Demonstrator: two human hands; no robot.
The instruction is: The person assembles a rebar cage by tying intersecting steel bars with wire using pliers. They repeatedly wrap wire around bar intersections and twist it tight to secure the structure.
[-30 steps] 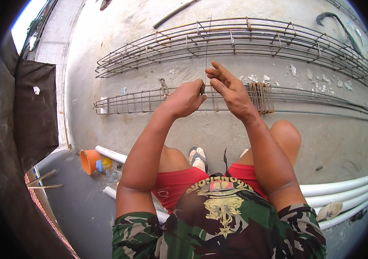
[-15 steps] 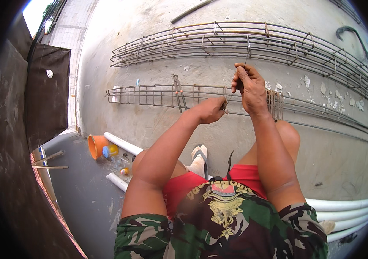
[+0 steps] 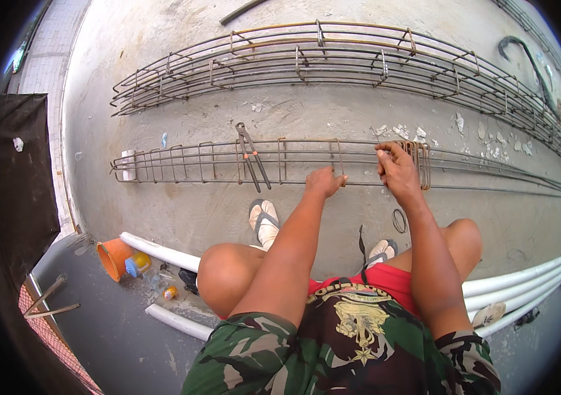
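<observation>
Ahead of me lies a narrow rebar cage (image 3: 181, 181), long thin bars with square stirrups along them. My left hand (image 3: 324, 182) is closed at its near bar, by the lower corner of a stirrup (image 3: 340, 155); the fingers hide the exact grip. Just right of it my right hand (image 3: 400, 172) hovers over the bars with curled fingers. Whatever is between those fingertips, if anything, is too small to make out. Beside that hand a bundle of rusty stirrups (image 3: 424, 166) hangs on the bars. Pincers (image 3: 251, 157) with orange-marked handles rest across the cage, left of my left hand.
A larger rebar cage (image 3: 293, 66) lies beyond. Plaster chips (image 3: 481, 130) litter the floor between. A wire coil (image 3: 399, 220) lies near my right forearm. White pipes (image 3: 524, 280), an orange bucket (image 3: 114, 258) and a bottle (image 3: 138, 264) flank my legs.
My right hand has come down from beside the far cage to the near bars. The thin wire seen between my hands no longer shows. The view has shifted, and my left hand stays at the stirrup.
</observation>
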